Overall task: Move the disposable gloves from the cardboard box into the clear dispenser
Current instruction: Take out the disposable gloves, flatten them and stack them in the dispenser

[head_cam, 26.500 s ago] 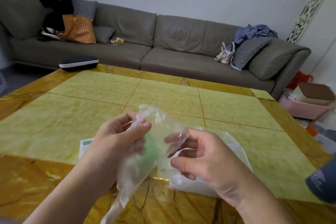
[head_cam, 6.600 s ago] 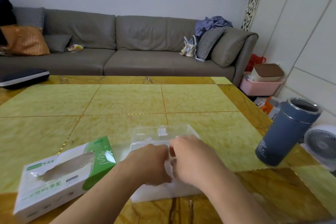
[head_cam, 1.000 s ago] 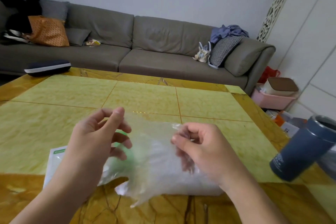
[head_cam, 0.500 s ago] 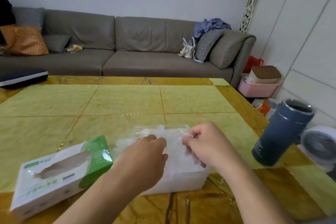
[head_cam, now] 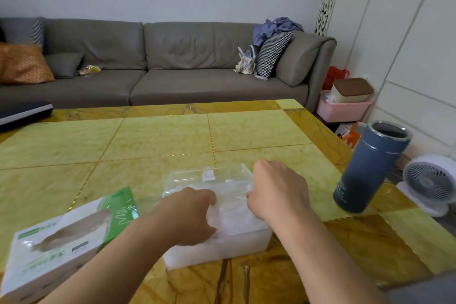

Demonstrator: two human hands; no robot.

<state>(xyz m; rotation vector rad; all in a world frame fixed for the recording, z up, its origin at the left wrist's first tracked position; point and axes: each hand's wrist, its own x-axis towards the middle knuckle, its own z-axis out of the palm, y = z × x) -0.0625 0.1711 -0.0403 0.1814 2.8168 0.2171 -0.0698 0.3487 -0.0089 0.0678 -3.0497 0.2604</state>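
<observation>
The clear dispenser [head_cam: 222,250] stands on the table in front of me, its lid [head_cam: 209,175] tipped open at the back. Thin clear disposable gloves [head_cam: 233,218] fill it as a whitish pile. My left hand [head_cam: 190,215] reaches into the left side of the opening, fingers curled down on a glove. At the right side my right hand [head_cam: 277,187] is knuckles up, its fingers curled down onto the same film; the fingertips are hidden. The white and green cardboard box [head_cam: 61,237] lies to the left, with more gloves showing in its top slot.
A dark blue tumbler [head_cam: 370,168] stands near the table's right edge. A small white fan [head_cam: 431,180] sits on the floor beyond it. A grey sofa [head_cam: 172,76] runs behind the yellow tiled table [head_cam: 160,138]. A dark flat case [head_cam: 22,111] lies at far left.
One second ago both hands held a glove spread in the air. They have since come down and pushed it into the dispenser, and my view has turned right.
</observation>
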